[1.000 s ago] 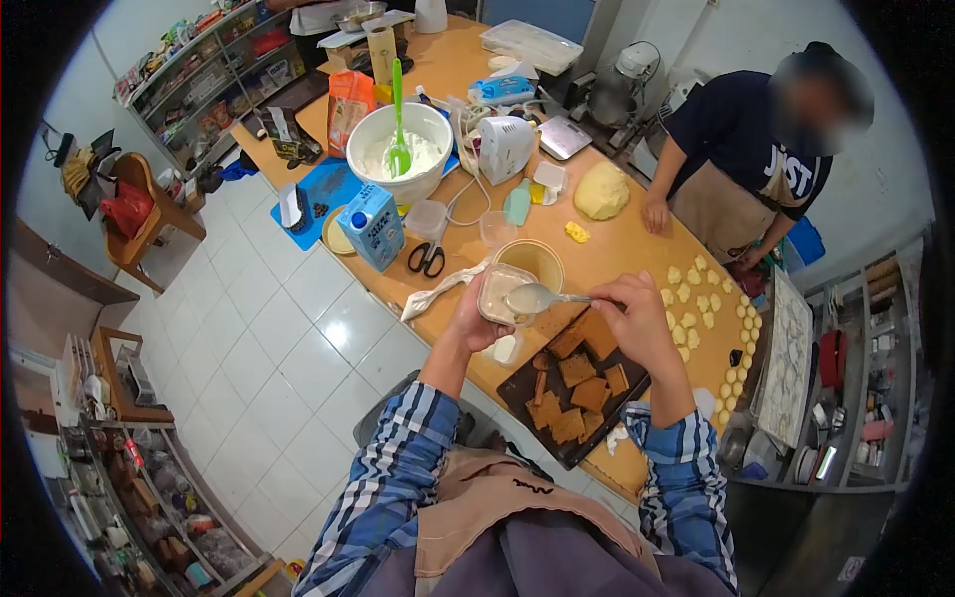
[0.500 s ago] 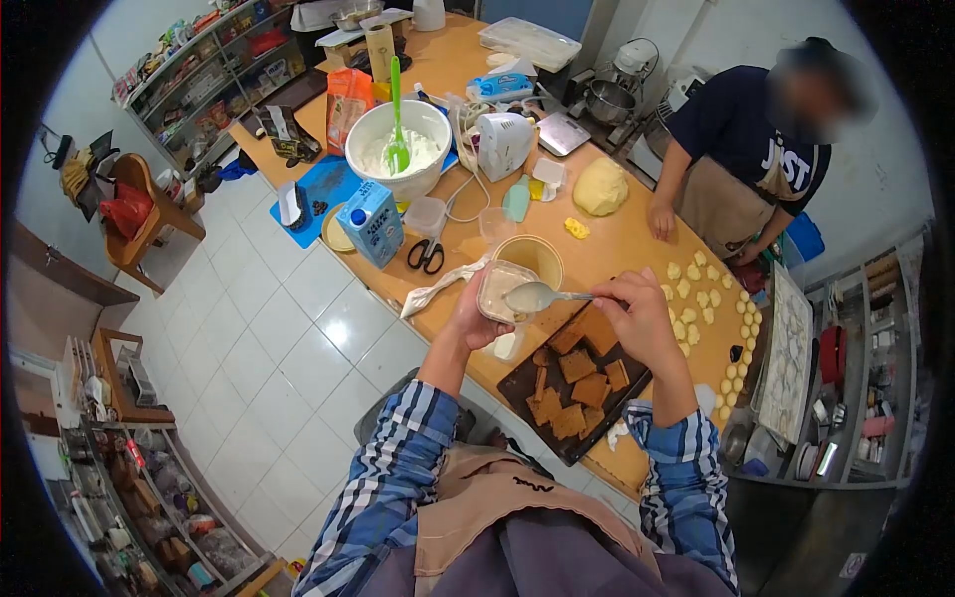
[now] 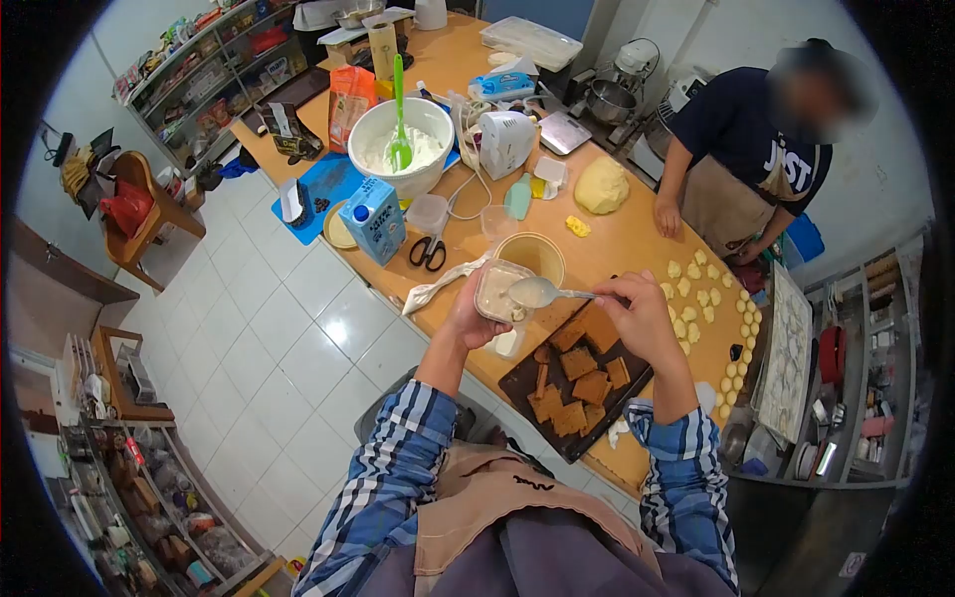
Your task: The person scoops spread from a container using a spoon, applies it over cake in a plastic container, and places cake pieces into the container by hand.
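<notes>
My left hand (image 3: 472,316) is closed around a small clear plastic container (image 3: 493,296) with a pale creamy filling inside. Between thumb and fingers, my right hand (image 3: 633,310) grips the handle of a metal spoon (image 3: 537,293), whose bowl is over the container's right side. Directly behind the container stands a round tub (image 3: 542,249), partly covered by it. Below my right hand lies a dark baking tray (image 3: 525,383) with several brown cake pieces (image 3: 577,362). A twisted white piping bag (image 3: 438,285) rests on the table left of my left hand.
Left of centre are a white bowl (image 3: 368,127) with cream and a green spatula (image 3: 400,151), a blue carton (image 3: 374,221) and scissors (image 3: 428,254). A hand mixer (image 3: 505,142) and dough (image 3: 601,186) sit farther back. Another person (image 3: 741,149) stands right, beside small dough pieces (image 3: 688,314).
The spoon's bowl has shifted slightly to the right over the container. Both hands keep their grip and stay almost in place.
</notes>
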### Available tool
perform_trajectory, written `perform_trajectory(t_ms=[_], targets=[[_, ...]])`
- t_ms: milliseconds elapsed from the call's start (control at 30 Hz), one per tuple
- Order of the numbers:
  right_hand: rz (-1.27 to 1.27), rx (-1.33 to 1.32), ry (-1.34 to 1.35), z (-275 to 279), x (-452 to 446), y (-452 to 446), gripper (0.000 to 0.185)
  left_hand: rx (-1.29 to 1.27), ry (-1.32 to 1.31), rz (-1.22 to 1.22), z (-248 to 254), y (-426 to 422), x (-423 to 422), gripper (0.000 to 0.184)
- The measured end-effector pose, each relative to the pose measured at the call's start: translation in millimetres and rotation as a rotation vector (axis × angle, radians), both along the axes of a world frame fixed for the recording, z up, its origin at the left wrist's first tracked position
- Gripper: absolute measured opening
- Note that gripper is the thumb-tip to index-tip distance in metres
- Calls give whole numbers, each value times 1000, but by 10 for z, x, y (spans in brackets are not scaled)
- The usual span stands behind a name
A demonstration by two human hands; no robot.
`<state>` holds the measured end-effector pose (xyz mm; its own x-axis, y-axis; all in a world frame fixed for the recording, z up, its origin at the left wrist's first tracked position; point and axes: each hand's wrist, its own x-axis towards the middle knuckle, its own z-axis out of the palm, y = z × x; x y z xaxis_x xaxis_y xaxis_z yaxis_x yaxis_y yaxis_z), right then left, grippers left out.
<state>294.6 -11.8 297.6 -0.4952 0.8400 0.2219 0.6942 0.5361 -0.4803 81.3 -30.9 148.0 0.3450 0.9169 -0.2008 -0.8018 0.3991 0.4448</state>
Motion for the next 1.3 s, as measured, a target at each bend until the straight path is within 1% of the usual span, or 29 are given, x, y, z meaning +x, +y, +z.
perform_trajectory(t_ms=[200,300,500,600,700,800,900,1000,1100,1133,1300], targets=[[-3,-61,31,-72,8,28,11,-53,66,48,53,-64,-16,54],[-6,-121,51,-97,0,37,10,-35,1,28,17,-56,-27,55],[-74,-434,249,-213,36,123,12,-57,-77,67,-51,-5,3,56],[-81,-507,348,-262,57,183,15,-65,-78,101,-120,25,19,55],[-127,-532,367,-302,56,246,15,-63,-108,136,-170,41,18,52],[-138,-515,462,-425,47,304,13,-42,-101,191,-231,46,15,50],[-258,-457,424,-691,30,430,14,-71,-116,273,-249,41,-2,45],[-240,342,23,-997,-85,446,12,-77,-140,311,-314,33,-27,45],[-163,493,-343,-1300,-198,468,14,-51,-129,315,-325,-26,-64,46],[-98,581,-329,-1339,-230,446,9,-51,-117,319,-325,-49,-80,46],[-35,645,-342,-1496,-285,431,5,-48,-105,359,-287,-173,-124,45]])
